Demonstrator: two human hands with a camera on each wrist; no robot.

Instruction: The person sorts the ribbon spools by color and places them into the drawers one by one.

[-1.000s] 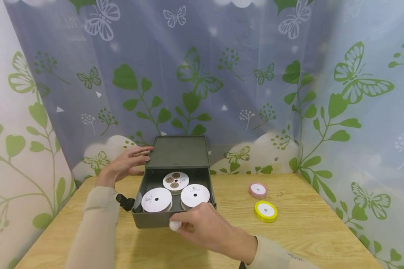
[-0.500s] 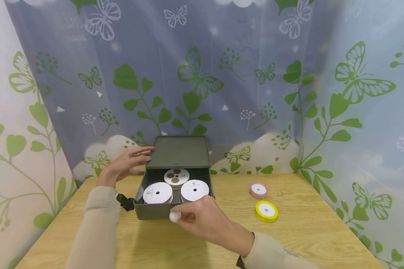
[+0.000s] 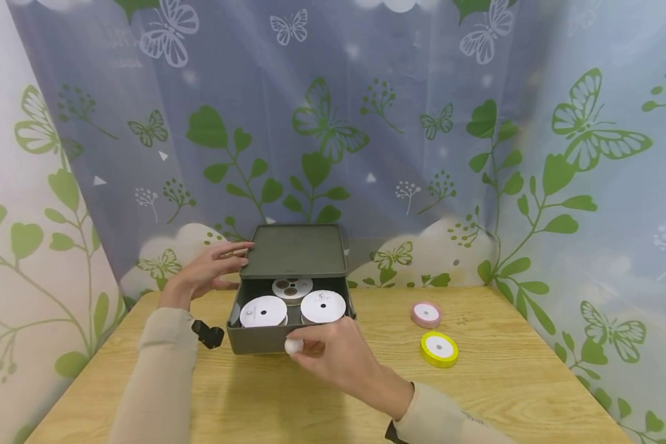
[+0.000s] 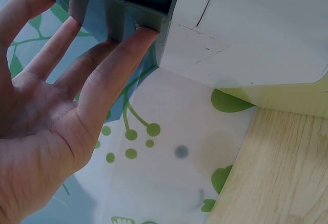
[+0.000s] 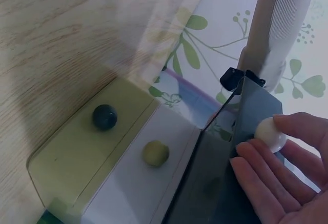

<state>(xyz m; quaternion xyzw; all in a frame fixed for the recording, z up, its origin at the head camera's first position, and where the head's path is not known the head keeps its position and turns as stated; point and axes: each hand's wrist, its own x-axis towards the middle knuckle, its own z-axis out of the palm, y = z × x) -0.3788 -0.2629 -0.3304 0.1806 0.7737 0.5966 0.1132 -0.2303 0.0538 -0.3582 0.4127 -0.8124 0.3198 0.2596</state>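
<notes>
A dark green drawer [image 3: 258, 340] is pulled partway out of the small cabinet [image 3: 296, 250]. Inside lie two white-faced spools [image 3: 263, 311] in front and a white spool with brown round spots [image 3: 292, 287] behind, partly under the cabinet top. My right hand [image 3: 333, 351] pinches the drawer's round white knob [image 5: 270, 135] between thumb and fingers. On the cabinet's left side, my left hand [image 3: 208, 271] rests its fingertips, the fingers spread and fairly straight. In the left wrist view those fingertips [image 4: 148, 32] touch the dark upper side wall.
Below the pulled-out drawer, the right wrist view shows a white drawer front [image 5: 128, 167] with a yellowish knob [image 5: 155, 153] and a yellow-green one [image 5: 77, 147] with a dark knob [image 5: 104, 117]. A pink-edged roll [image 3: 425, 314] and a yellow-edged roll [image 3: 439, 349] lie right on the wooden table [image 3: 505, 370].
The drawer has slid back toward the cabinet, with my right hand moving along on its knob. The rear spool is now more covered by the cabinet top. My left hand stays put.
</notes>
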